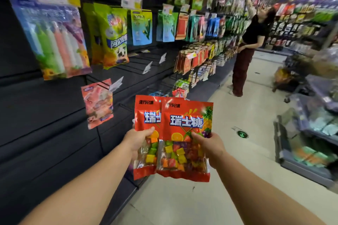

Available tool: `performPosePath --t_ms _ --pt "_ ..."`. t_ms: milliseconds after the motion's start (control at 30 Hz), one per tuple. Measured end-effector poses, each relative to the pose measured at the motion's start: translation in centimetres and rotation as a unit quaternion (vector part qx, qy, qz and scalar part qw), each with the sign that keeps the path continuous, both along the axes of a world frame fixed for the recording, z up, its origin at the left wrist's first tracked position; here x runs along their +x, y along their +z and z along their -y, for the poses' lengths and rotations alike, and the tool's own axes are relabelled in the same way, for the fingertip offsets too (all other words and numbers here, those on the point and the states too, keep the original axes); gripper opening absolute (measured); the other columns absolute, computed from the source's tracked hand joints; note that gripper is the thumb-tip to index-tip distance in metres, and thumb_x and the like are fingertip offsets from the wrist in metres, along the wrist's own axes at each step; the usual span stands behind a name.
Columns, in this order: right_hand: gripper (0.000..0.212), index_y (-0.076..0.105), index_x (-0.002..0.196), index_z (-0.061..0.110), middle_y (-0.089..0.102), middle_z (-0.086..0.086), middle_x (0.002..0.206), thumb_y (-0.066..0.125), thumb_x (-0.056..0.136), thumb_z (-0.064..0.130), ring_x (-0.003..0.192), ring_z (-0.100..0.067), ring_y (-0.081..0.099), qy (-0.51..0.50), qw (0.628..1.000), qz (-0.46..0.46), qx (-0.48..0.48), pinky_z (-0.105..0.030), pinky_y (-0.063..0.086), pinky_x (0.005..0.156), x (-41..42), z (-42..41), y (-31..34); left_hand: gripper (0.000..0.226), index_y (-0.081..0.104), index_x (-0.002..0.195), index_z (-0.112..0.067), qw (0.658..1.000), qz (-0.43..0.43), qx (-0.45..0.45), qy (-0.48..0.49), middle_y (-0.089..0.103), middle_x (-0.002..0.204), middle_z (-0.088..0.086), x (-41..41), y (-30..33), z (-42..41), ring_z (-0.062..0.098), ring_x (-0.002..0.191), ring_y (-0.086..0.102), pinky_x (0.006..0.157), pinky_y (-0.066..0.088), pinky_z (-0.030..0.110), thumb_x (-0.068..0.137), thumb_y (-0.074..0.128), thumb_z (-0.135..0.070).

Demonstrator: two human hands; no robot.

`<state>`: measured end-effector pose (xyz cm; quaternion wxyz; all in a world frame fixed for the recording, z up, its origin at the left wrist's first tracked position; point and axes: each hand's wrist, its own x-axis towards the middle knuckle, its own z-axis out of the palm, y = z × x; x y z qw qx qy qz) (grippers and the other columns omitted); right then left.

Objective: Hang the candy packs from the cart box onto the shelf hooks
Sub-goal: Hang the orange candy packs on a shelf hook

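Low in the middle of the view, at about 6 o'clock from the frame's centre, two red candy packs are held up side by side in front of a dark shelf wall. Each pack has a red upper half with white-and-blue characters and printed fruit, a clear window below showing square candies in yellow, green, orange, red and purple, and a red band along the bottom. The right candy pack lies in front and overlaps the right edge of the left candy pack, which is partly hidden. The left hand comes in from 7 o'clock with its forearm stretched forward; its thumb lies across the front of the left pack at mid height and the fingers go behind it, so it pinches that pack. The right hand reaches in from 5 o'clock and grips the right pack at its right edge, thumb on the front near the printed orange, fingers behind (out of sight). At 10 o'clock from the packs a pink pack hangs on the wall, with bare shelf hooks above it. At 2 o'clock, far down the aisle, a person in a black top reaches up to the shelves.
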<state>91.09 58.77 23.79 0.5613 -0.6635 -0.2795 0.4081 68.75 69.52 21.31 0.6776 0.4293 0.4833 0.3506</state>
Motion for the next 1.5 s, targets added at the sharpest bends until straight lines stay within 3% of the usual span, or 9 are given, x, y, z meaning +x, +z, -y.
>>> performPosePath --t_ms 167,433,600,833,900,1067,1233,1333,1500 --pt "0.021 0.064 0.103 0.013 0.073 -0.011 0.092 0.075 0.085 0.012 0.073 -0.024 0.069 -0.029 0.999 -0.033 0.018 -0.020 0.048 0.042 6.4 -8.5 1.1 0.035 0.072 0.115 -0.014 1.000 0.025 0.013 -0.003 0.078 0.104 0.012 7.6 1.6 -9.9 0.036 0.100 0.073 0.096 0.054 0.057 0.085 0.078 -0.031" --pt "0.028 0.070 0.110 0.014 0.077 -0.009 0.098 0.077 0.084 0.023 0.089 -0.028 0.074 -0.051 0.998 -0.042 0.009 -0.030 0.058 0.063 18.9 -18.5 -0.3 0.017 0.074 0.099 -0.017 0.998 0.044 0.010 0.036 0.078 0.095 0.009 21.2 0.6 -19.6 0.032 0.092 0.074 0.093 0.056 0.051 0.088 0.076 -0.029" --pt "0.025 0.071 0.107 0.012 0.075 -0.008 0.099 0.076 0.085 0.022 0.089 -0.026 0.072 -0.006 0.999 -0.030 0.012 -0.035 0.060 0.072 27.9 -26.3 -0.9 0.030 0.075 0.097 -0.018 0.995 0.037 0.003 0.095 0.078 0.092 0.006 28.9 -0.3 -25.6 0.031 0.090 0.073 0.088 0.057 0.044 0.080 0.081 -0.043" --pt "0.031 0.070 0.109 0.007 0.077 -0.009 0.095 0.078 0.083 0.022 0.086 -0.025 0.074 0.087 0.996 -0.008 -0.016 -0.034 0.060 0.073 39.4 -37.1 0.2 0.094 0.076 0.105 -0.025 0.984 0.050 -0.045 0.167 0.078 0.102 0.005 36.4 -2.0 -33.5 0.035 0.098 0.073 0.095 0.053 0.057 0.026 0.089 -0.074" --pt "0.037 0.068 0.113 0.007 0.076 -0.010 0.098 0.079 0.082 0.023 0.087 -0.026 0.074 0.118 0.993 -0.019 -0.017 -0.036 0.060 0.075 40.7 -40.1 -0.1 0.087 0.076 0.107 -0.023 0.979 0.048 -0.060 0.188 0.079 0.101 0.006 37.2 -2.3 -34.8 0.035 0.097 0.073 0.095 0.054 0.057 0.037 0.090 -0.071" --pt "0.023 0.066 0.108 -0.003 0.074 -0.018 0.089 0.071 0.089 0.008 0.057 -0.019 0.072 0.161 0.983 -0.072 -0.041 -0.026 0.056 0.047 41.7 -47.2 -1.4 0.055 0.073 0.109 -0.012 0.964 -0.001 -0.059 0.258 0.078 0.097 0.012 38.4 -1.0 -38.1 0.035 0.093 0.073 0.094 0.055 0.055 0.073 0.083 -0.052" --pt "0.014 0.068 0.100 -0.003 0.073 -0.008 0.064 0.068 0.091 0.008 0.048 -0.016 0.069 0.198 0.974 -0.086 -0.073 -0.024 0.052 0.042 42.3 -54.1 -2.6 0.050 0.073 0.109 -0.009 0.949 -0.030 -0.061 0.308 0.076 0.098 0.012 38.6 -1.7 -43.2 0.033 0.092 0.072 0.090 0.057 0.047 0.079 0.079 -0.049" --pt "0.021 0.070 0.101 -0.001 0.075 -0.008 0.071 0.073 0.088 0.016 0.055 -0.017 0.071 0.212 0.972 -0.063 -0.078 -0.025 0.055 0.049 42.7 -58.3 -2.9 0.042 0.073 0.108 -0.009 0.944 -0.031 -0.055 0.325 0.076 0.096 0.013 38.8 -1.9 -45.7 0.032 0.089 0.071 0.075 0.056 0.037 0.084 0.076 -0.044" --pt "0.046 0.066 0.112 0.002 0.076 -0.017 0.098 0.082 0.079 0.030 0.086 -0.033 0.073 0.222 0.968 -0.052 -0.108 -0.045 0.061 0.080 42.7 -63.8 -4.5 0.051 0.073 0.109 -0.007 0.931 -0.026 -0.088 0.354 0.076 0.097 0.012 38.7 -3.1 -48.5 0.032 0.092 0.071 0.093 0.054 0.045 0.079 0.078 -0.049"
